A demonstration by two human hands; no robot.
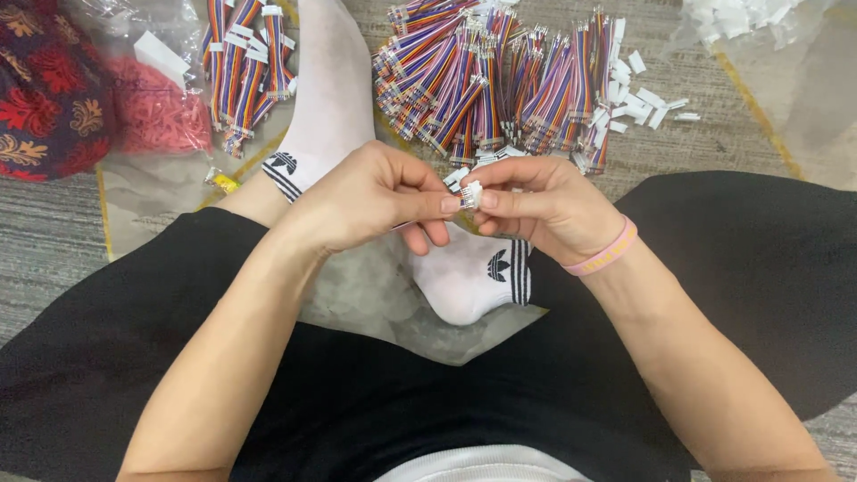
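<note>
My left hand [375, 196] and my right hand [540, 205] meet in front of me over my crossed legs. Both pinch one small white plastic connector [470, 194] between thumb and fingertips. The cable that belongs to it is hidden behind my fingers. A pink band [605, 251] circles my right wrist. Just beyond my hands lies a large heap of rainbow-coloured ribbon cables [500, 80] with white connectors on their ends.
A second, smaller bunch of ribbon cables [245, 67] lies far left on a clear plastic bag. A bag of red bits [161, 112] and a dark red patterned cloth [49, 89] lie beside it. Loose white connectors [638, 98] are scattered on the right. My white socks [330, 98] rest on the floor.
</note>
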